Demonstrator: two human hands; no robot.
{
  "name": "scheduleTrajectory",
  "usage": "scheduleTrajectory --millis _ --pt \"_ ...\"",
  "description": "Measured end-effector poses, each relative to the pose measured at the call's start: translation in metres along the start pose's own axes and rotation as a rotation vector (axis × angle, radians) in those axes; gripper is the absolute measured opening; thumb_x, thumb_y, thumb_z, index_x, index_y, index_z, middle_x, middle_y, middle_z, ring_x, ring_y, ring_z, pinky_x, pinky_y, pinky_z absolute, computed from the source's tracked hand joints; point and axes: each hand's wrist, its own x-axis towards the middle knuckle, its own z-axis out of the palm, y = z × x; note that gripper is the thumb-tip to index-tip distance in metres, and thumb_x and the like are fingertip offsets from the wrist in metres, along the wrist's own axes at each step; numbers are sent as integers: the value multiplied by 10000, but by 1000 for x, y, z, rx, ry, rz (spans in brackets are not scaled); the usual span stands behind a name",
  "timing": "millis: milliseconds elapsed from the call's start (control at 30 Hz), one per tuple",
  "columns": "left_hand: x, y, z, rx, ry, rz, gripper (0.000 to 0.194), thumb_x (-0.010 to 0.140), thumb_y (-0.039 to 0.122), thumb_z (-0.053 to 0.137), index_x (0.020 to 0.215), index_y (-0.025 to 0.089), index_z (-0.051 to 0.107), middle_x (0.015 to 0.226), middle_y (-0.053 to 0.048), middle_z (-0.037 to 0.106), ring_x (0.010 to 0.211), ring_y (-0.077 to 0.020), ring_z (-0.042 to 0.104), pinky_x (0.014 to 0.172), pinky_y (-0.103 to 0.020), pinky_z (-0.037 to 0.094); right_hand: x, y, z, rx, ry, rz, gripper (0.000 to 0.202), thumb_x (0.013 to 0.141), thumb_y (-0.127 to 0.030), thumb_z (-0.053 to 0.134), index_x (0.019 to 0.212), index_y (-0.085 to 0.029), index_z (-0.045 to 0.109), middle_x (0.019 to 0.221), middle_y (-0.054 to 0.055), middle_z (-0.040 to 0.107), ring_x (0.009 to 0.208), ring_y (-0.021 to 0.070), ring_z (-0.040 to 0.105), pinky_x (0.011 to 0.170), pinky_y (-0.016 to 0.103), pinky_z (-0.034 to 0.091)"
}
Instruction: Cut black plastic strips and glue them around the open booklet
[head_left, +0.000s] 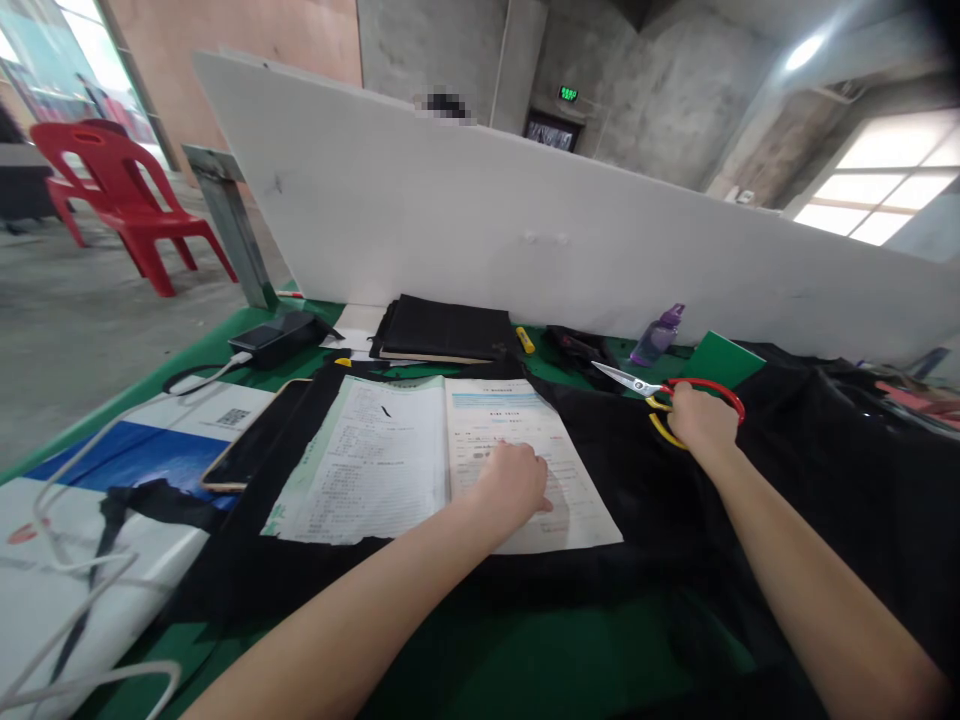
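My left hand [514, 488] is over the right-hand page of an open book [375, 465] with worn, printed pages. Its fingers are curled in, and whatever may be inside them is hidden. To the right, my right hand [703, 425] grips a pair of scissors [634, 383] by their red and yellow handles. The scissors' metal blades point left, away from the book, and look nearly closed. Black cloth [630, 500] lies under the book and below my right hand.
A phone [259, 440], a white cable [97, 430] and a black device [277, 335] are at left. Behind the book are a black folder [446, 330], a yellow stick [525, 340] and a purple bottle [658, 335]. A white partition [450, 220] borders the green table. Red chairs [135, 200] stand beyond.
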Motion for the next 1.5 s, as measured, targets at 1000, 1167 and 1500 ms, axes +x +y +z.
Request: scheduleTrajectory --millis 1000,1167,1500 --pt "3 0 5 -2 34 3 356 928 402 561 1186 158 572 1153 -91 615 985 -215 623 835 -425 534 -19 -48 11 220 -130 -153 335 899 -416 547 1090 -146 601 1021 124 677 924 249 652 758 355 493" --pt "4 -1 5 -1 42 24 357 927 410 559 1179 157 576 1152 -91 616 992 -217 620 846 -432 528 -39 -58 16 338 -129 -302 354 767 -534 660 927 -219 627 966 80 710 897 243 663 698 284 445" --pt "5 -2 8 1 39 16 362 927 409 560 1185 156 571 1149 -91 616 977 -213 624 833 -424 533 -29 -60 19 402 32 -120 271 836 -378 575 1058 -227 613 919 81 709 879 254 658 699 311 437"
